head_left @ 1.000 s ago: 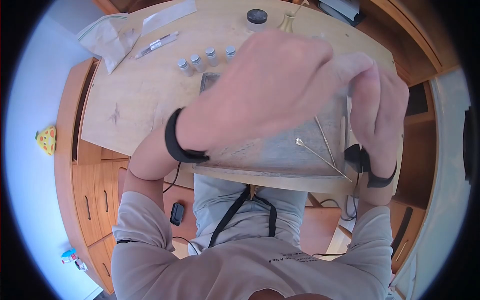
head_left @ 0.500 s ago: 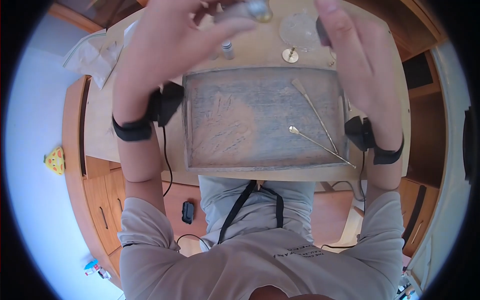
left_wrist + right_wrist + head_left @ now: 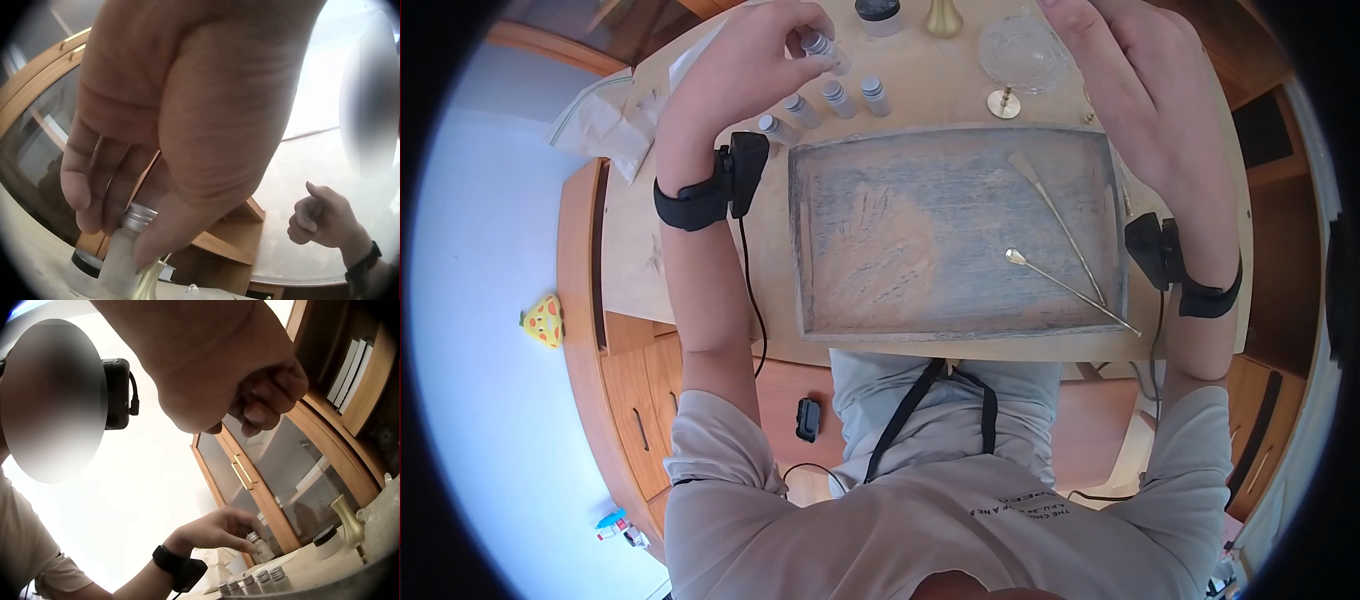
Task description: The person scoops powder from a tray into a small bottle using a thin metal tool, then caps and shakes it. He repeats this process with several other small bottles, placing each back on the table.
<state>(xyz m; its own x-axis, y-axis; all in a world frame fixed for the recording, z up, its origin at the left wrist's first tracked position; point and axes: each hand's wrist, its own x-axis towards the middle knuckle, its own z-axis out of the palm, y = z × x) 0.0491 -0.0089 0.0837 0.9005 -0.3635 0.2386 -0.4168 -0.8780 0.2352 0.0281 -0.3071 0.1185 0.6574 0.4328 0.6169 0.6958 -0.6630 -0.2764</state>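
My left hand (image 3: 745, 65) pinches a small clear vial (image 3: 119, 262) with a ribbed silver screw cap between thumb and fingers, tilted over the far left of the table. Just below it in the head view, several matching capped vials (image 3: 838, 98) stand in a row behind the tray. My right hand (image 3: 1145, 90) is raised over the table's right side, its fingers curled in toward the palm, with nothing visible in them in the right wrist view. Near that hand is a clear patterned glass dish (image 3: 1022, 52) with a gold round-footed piece (image 3: 1003, 103) beside it.
A weathered wooden tray (image 3: 960, 333) smeared with tan powder holds a gold-handled brush (image 3: 1055, 225) and a long gold spoon (image 3: 1070, 290). A black-lidded jar (image 3: 880, 18) and a brass vase (image 3: 945, 18) stand behind. At left lies a plastic bag (image 3: 605, 130).
My hands, close together over the tray a second ago, have moved apart. The left hand has carried the vial left and now holds it near the row; the right has drawn back to the right.
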